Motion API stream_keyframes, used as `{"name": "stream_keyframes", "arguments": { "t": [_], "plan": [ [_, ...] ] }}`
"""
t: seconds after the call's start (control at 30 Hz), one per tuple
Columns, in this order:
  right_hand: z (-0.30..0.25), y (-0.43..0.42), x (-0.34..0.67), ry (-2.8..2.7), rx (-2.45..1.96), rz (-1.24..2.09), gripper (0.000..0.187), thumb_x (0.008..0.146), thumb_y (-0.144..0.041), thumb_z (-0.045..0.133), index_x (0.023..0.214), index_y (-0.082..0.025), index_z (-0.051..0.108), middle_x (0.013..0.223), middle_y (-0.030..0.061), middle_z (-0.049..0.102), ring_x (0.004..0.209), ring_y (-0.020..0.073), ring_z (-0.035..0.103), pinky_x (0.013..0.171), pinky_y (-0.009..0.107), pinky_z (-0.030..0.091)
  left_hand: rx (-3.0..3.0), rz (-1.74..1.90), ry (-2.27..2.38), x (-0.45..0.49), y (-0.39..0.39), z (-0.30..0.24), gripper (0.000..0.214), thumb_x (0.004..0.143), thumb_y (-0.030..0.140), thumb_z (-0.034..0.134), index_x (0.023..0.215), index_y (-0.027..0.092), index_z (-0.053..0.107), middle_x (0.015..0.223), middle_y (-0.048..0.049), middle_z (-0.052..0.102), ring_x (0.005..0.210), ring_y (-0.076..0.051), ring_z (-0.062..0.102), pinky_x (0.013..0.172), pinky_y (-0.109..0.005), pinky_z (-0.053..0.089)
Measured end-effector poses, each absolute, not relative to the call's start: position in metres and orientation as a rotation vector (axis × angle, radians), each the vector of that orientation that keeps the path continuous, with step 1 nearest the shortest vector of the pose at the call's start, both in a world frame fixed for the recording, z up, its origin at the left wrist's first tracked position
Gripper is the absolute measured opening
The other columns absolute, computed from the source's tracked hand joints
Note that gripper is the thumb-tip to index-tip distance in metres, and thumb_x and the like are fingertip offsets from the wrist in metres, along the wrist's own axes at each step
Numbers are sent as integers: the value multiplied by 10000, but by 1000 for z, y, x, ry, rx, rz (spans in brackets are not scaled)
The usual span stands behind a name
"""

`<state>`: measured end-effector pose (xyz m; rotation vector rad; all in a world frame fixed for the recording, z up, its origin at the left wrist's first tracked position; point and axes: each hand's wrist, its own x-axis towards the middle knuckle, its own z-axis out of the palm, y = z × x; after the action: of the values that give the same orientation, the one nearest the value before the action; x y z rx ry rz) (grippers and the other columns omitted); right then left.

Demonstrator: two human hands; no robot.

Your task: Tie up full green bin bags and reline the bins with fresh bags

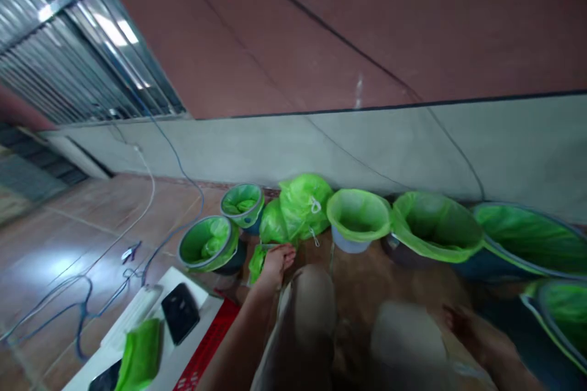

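My left hand reaches forward past my knee, its fingers closed on a small green plastic bag lying on the floor. Right behind it sits a full, tied green bag. Two small bins lined with green bags stand just left of the hand. My right hand is a blurred shape low on the right, near my other knee; its fingers do not show.
More green-lined bins stand along the grey wall to the right. A white board at the lower left carries a black device and folded green bags. Cables trail over the tiled floor.
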<state>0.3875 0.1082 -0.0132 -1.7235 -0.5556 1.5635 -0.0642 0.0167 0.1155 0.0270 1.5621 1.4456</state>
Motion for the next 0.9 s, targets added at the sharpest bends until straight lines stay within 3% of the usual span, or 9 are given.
{"name": "stream_keyframes", "arguments": {
  "t": [0.07, 0.13, 0.37, 0.57, 0.77, 0.9],
  "plan": [
    [13, 127, 337, -467, -1737, 1646, 192, 796, -67, 544, 718, -235, 595, 603, 42, 639, 465, 152, 629, 417, 185, 536, -59, 1505, 1589, -94, -11, 101, 129, 730, 73, 695, 852, 103, 668, 700, -52, 703, 563, -97, 637, 548, -187, 472],
    [40, 137, 278, -516, -1634, 1735, 196, 823, -40, 542, 807, -202, 652, 716, 52, 710, 557, 124, 678, 510, 163, 570, -119, 1549, 1590, -117, -35, 88, 150, 718, 63, 704, 858, 99, 663, 689, -43, 693, 527, -81, 609, 521, -177, 451],
    [77, 132, 63, -1104, -1450, 2012, 46, 874, -160, 647, 911, -152, 674, 786, 63, 747, 578, 98, 661, 543, 173, 545, -279, 1642, 1576, -188, -66, 62, 78, 781, 120, 693, 834, 127, 635, 690, -24, 686, 524, -89, 620, 516, -178, 462],
    [62, 137, -102, -1453, -1392, 2034, 106, 907, -182, 580, 805, -169, 604, 653, -6, 640, 501, 78, 571, 474, 159, 458, -357, 1645, 1533, -268, -1, 52, 165, 923, 226, 575, 785, 137, 585, 638, -26, 617, 514, -100, 595, 542, -200, 511],
    [43, 167, -211, -1711, -1394, 1947, 175, 941, -204, 506, 788, -176, 586, 645, -35, 573, 538, 85, 551, 501, 168, 426, -464, 1628, 1609, -340, 86, 21, 258, 936, 386, 585, 976, 132, 607, 644, -12, 569, 534, -134, 584, 553, -259, 558],
    [18, 185, -238, -1790, -1382, 1927, 126, 922, -241, 553, 826, -175, 600, 673, -28, 603, 573, 103, 565, 521, 185, 423, -544, 1627, 1684, -369, 128, 0, 189, 921, 271, 581, 1046, 132, 607, 709, -24, 600, 570, -145, 609, 543, -260, 561]
  ]
}}
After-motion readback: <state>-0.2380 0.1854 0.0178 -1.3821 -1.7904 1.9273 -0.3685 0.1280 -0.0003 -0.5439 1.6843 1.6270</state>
